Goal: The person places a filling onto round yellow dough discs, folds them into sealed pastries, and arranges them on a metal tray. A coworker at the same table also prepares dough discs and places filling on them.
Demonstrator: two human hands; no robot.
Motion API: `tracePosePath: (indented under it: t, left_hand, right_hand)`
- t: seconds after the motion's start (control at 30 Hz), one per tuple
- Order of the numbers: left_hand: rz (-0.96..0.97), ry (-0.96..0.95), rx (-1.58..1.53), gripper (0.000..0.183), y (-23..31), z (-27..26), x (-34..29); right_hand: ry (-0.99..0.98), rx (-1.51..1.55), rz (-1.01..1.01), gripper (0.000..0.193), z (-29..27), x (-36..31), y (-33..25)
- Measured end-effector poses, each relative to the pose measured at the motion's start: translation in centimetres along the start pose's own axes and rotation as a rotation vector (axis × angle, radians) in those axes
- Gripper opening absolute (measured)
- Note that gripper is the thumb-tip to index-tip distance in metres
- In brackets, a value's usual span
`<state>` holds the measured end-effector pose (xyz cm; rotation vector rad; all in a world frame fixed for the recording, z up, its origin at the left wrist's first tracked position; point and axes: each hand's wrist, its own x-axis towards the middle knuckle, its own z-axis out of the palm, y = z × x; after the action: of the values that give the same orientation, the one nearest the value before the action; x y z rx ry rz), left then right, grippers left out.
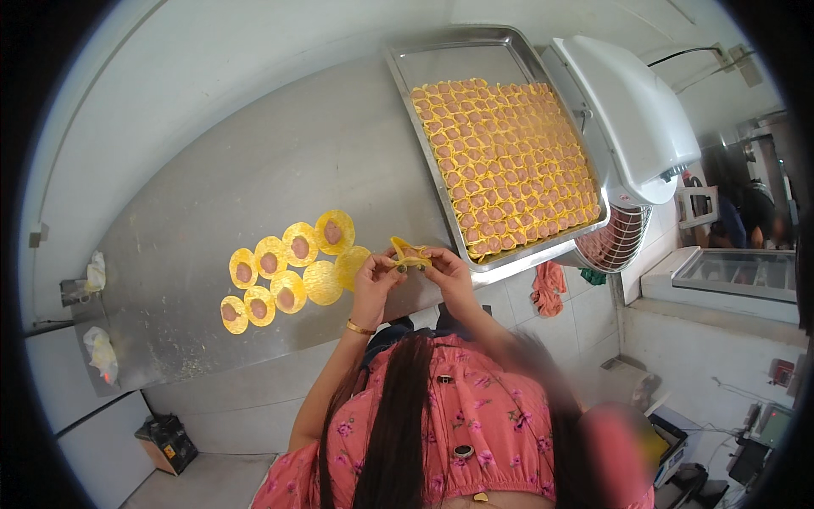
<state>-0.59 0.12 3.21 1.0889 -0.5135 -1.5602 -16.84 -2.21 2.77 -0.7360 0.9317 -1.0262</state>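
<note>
While both hands work left of the metal tray (458, 61), one yellow wrapper (409, 261) sits between them, held up off the counter (195, 187). Wrapper is left of the tray's near left corner, a bit closer to the person. Left hand (378, 276): fingers closed, pinching the wrapper's left side; this hand is the farther of the two from the tray. Right hand (447, 270): fingers closed too, gripping the wrapper's right side, just beside the tray's near left corner; cannot tell if it touches the rim. Wrapper is partly folded, one flap standing up; its inside is mostly hidden by fingers, so contents too small to tell.

Farther left of the tray, past the left hand, flat yellow rounds lie in two rows. Back row: four filled rounds (300, 244), each with a pink lump. Front row: three filled rounds (260, 305) at the end away from the tray, then a bare round (322, 283), then a partly covered round (349, 265) nearest the tray, tucked behind the left hand in this view; its visible part is plain yellow.

Tray itself holds many small filled pieces (509, 170) packed in rows, with bare metal at its far end. Right of the tray, close by: white machine (632, 119) with a wire guard (634, 242).
</note>
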Motion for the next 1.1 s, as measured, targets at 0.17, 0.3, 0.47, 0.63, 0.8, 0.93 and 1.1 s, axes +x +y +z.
tracePosePath:
  t: [0.17, 0.3, 0.47, 0.63, 0.8, 0.93, 1.1]
  left_hand:
    - [-0.097, -0.016, 0.037, 0.026, 0.9, -0.6, -0.7]
    - [0.090, -0.033, 0.636, 0.022, 0.0, -1.1, 0.4]
    - [0.333, -0.012, 0.848, 0.013, -1.6, -1.1, 0.3]
    - [0.188, -0.070, 0.790, 0.018, -2.3, -1.2, 0.6]
    - [0.161, -0.033, 0.889, 0.028, -1.9, -0.5, 0.3]
    - [0.296, -0.057, 1.089, 0.027, -1.7, -0.2, 0.3]
    - [0.385, -0.090, 1.116, 0.027, -2.4, -0.3, 0.4]
  right_hand:
    - [-0.023, -0.261, -0.018, 0.027, -2.0, 0.9, 0.9]
    - [-0.042, -0.491, -0.078, 0.032, -2.0, 1.3, 0.8]
    - [-0.128, -0.840, -0.287, 0.041, -1.5, 0.3, -0.1]
    - [-0.132, -1.086, -0.380, 0.035, -1.6, 1.0, 0.1]
    - [-0.208, -1.145, -0.456, 0.030, -1.9, 1.6, -0.2]
    - [-0.172, -1.215, -0.406, 0.028, -1.9, 0.8, -0.6]
    - [-0.154, -1.159, -0.390, 0.027, -1.9, 0.2, -0.4]
